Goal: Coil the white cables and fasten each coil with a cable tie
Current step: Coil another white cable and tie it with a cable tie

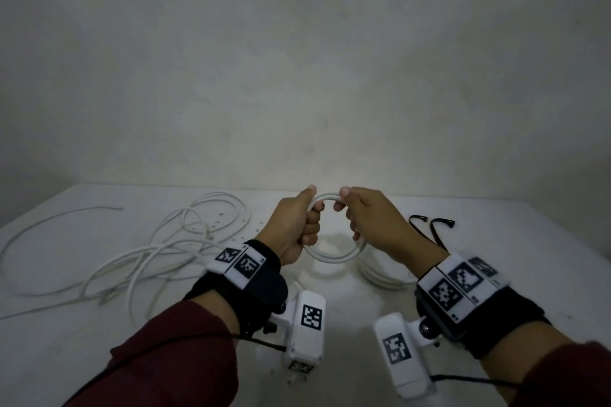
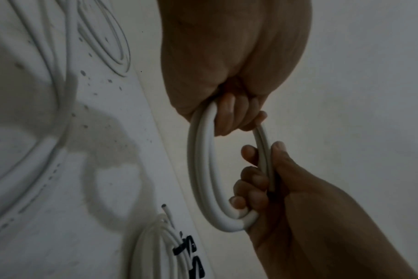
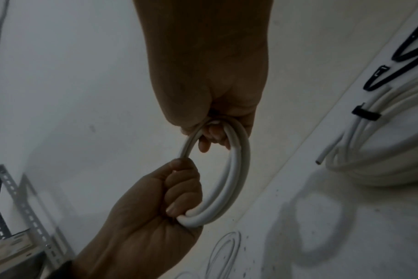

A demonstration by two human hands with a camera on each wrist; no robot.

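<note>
A small coil of white cable [image 1: 334, 256] hangs in the air above the table's middle, held between both hands. My left hand [image 1: 302, 225] grips its left side with curled fingers and the thumb on top. My right hand [image 1: 360, 218] grips the right side the same way. In the left wrist view the coil [image 2: 200, 179] shows two or three turns running from the left hand [image 2: 234, 117] down to the right hand [image 2: 255, 181]. Two black cable ties [image 1: 429, 225] lie on the table beyond my right wrist.
A tangle of loose white cables [image 1: 148, 251] sprawls over the table's left half. A finished coil [image 3: 382, 160] bound by a black tie [image 3: 365, 114] lies under my right wrist. The white table [image 1: 330, 307] ends at a wall. A slotted metal rack [image 3: 10, 188] stands off to the left.
</note>
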